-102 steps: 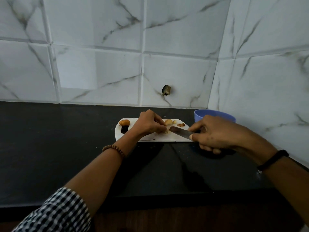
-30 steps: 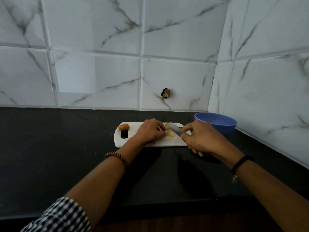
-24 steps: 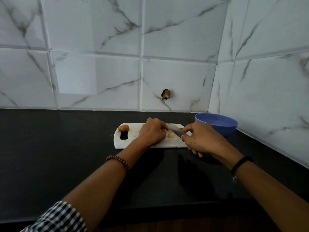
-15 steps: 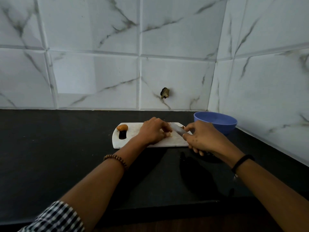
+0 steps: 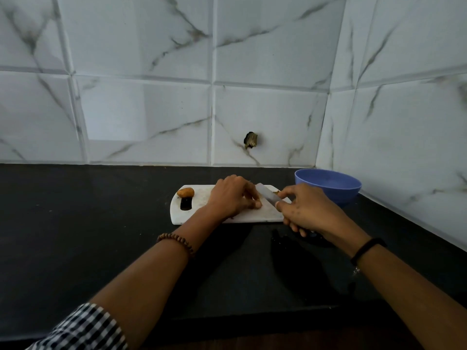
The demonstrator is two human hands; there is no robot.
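Orange and rounded, the lump lay at the left end of the board, untouched. It looked small, firm and apt to roll, so it would want pinching by its sides, fingertips tucked back. The left hand curled down on the board against the knife; whether it pinned a piece I could not tell. The right hand gripped the knife, blade angled across the board. The bowl stood just right of it.

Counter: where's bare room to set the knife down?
Free: black counter left of the cutting board, and the strip between the forearms. Crowded: the board's right half, under left hand, right hand and knife, beside the blue bowl.
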